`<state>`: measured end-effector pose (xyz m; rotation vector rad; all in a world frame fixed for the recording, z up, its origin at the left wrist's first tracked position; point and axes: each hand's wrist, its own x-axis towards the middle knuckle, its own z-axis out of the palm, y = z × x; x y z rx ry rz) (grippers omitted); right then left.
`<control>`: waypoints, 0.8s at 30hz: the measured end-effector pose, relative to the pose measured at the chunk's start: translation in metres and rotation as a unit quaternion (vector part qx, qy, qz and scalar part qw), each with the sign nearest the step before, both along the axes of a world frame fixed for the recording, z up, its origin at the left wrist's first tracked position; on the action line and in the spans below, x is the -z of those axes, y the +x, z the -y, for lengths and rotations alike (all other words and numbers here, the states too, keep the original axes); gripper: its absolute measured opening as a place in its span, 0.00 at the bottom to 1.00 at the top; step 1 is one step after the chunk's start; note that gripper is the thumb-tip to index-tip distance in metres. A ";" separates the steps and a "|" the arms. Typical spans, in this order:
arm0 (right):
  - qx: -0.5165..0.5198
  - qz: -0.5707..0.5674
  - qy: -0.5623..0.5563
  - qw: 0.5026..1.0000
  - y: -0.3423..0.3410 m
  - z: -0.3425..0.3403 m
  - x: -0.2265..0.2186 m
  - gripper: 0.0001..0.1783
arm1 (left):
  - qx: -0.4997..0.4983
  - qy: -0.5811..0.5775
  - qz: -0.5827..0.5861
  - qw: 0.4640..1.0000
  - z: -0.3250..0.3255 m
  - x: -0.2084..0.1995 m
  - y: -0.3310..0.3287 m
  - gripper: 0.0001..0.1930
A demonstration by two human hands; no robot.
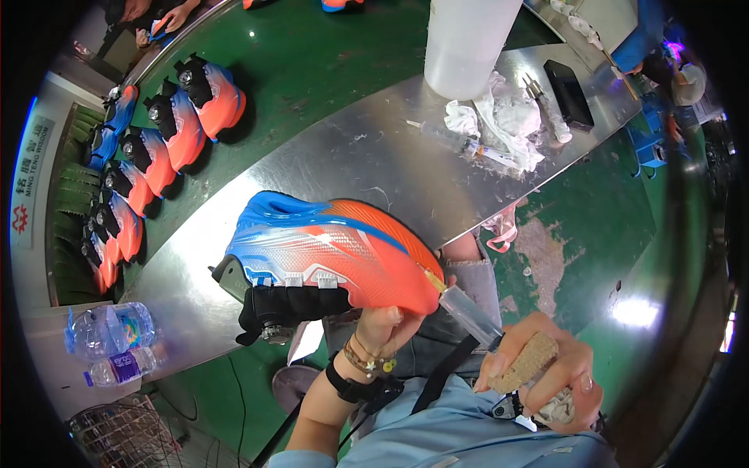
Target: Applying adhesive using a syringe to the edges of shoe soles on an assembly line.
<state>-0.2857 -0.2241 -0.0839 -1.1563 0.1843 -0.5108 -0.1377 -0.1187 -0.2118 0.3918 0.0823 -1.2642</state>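
Note:
My left hand (pixel 380 331) is closed under the toe of an orange and blue sports shoe (pixel 335 249). The shoe lies tilted on its side above the metal table, its black collar and dial toward me. In my right hand (pixel 573 374) is a clear syringe (pixel 470 314), its yellowish needle tip at the toe, by the edge where upper meets orange sole. Whether the tip touches the shoe I cannot tell. The same hand also grips a rough tan block (pixel 527 364) and, lower in the palm, a crumpled white cloth (pixel 555 409). Part of the left fingers is hidden by the shoe.
Similar shoes (pixel 181 125) line the green surface at left. On the metal table (pixel 343 148) lie another syringe (pixel 445 136), white rags (pixel 507 125), a black box-like object (pixel 568 93) and a white cylinder (pixel 468 47). Bottles (pixel 113 331) stand lower left; another person's hands (pixel 175 17) work at the far left.

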 end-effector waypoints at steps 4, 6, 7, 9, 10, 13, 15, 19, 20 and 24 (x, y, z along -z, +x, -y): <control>0.036 0.017 -0.026 0.999 -0.001 0.000 -0.003 0.36 | 0.009 -0.007 0.014 1.000 0.017 -0.007 0.007 0.52; 0.044 0.012 -0.038 0.998 0.001 0.000 -0.004 0.34 | 0.010 -0.012 0.026 1.000 0.022 -0.004 0.011 0.52; 0.051 0.004 -0.050 0.997 0.001 -0.001 -0.005 0.33 | 0.009 -0.017 0.035 0.999 0.024 -0.002 0.011 0.52; 0.074 0.014 -0.072 0.995 0.007 -0.005 -0.003 0.32 | 0.002 -0.024 0.045 0.999 0.027 0.008 0.014 0.52; 0.096 0.020 -0.096 0.991 0.008 -0.005 -0.003 0.30 | -0.006 -0.032 0.051 0.998 0.031 0.010 0.013 0.51; 0.100 -0.010 -0.138 0.985 0.005 -0.003 -0.004 0.28 | -0.058 -0.028 0.065 0.996 0.042 0.006 0.011 0.47; 0.100 -0.032 -0.148 0.983 0.007 -0.003 -0.002 0.28 | -0.065 -0.046 0.080 0.994 0.045 0.006 0.014 0.45; 0.102 -0.030 -0.154 0.982 0.011 -0.002 0.000 0.28 | -0.080 -0.082 0.132 0.985 0.053 0.010 0.016 0.35; 0.100 -0.044 -0.166 0.980 0.011 -0.002 0.001 0.29 | -0.079 -0.083 0.134 0.984 0.055 0.010 0.016 0.35; 0.081 -0.028 -0.192 0.978 0.016 0.002 0.006 0.28 | -0.118 -0.028 0.102 0.987 0.065 -0.009 0.014 0.24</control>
